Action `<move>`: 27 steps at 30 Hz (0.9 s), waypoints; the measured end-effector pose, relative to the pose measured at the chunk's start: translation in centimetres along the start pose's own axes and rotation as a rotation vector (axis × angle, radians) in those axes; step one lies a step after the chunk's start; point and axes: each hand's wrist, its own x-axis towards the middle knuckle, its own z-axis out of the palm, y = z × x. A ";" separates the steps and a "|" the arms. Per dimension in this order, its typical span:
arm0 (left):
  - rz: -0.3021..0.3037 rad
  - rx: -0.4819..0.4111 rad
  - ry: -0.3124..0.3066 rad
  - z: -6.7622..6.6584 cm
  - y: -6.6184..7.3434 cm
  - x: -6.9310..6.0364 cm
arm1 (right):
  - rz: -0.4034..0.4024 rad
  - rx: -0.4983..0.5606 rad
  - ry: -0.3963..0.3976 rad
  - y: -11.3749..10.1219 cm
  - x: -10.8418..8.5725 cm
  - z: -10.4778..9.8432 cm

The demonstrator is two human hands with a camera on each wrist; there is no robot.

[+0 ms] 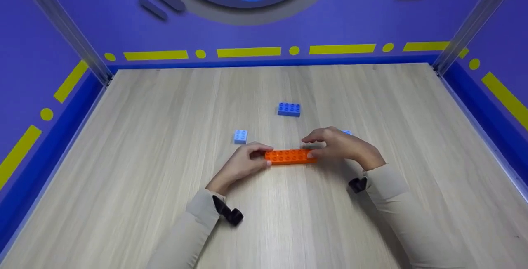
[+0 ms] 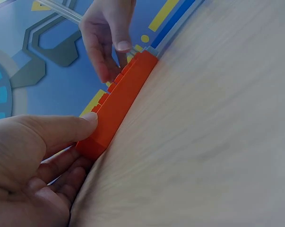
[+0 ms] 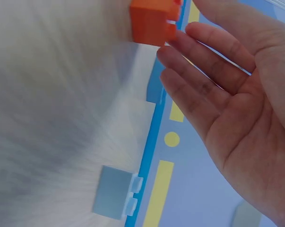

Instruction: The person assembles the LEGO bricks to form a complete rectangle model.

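Note:
A long orange toy building brick lies flat on the table, studs upward. At its left end my left hand pinches it; in the left wrist view the thumb presses the near end with the fingers curled behind. My right hand hovers over the brick's right end. Its fingers look extended in the right wrist view, and nothing is held between them. One light blue brick sits just beyond the left hand. Another light blue brick is mostly hidden behind the right hand in the head view.
Farther back on the wooden table lies a darker blue brick. Blue-purple panels with yellow markings enclose the table at the back and both sides.

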 end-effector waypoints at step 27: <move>0.036 -0.011 -0.001 0.0 0.1 -0.1 | 0.170 -0.030 0.135 0.0 5.0 -3.5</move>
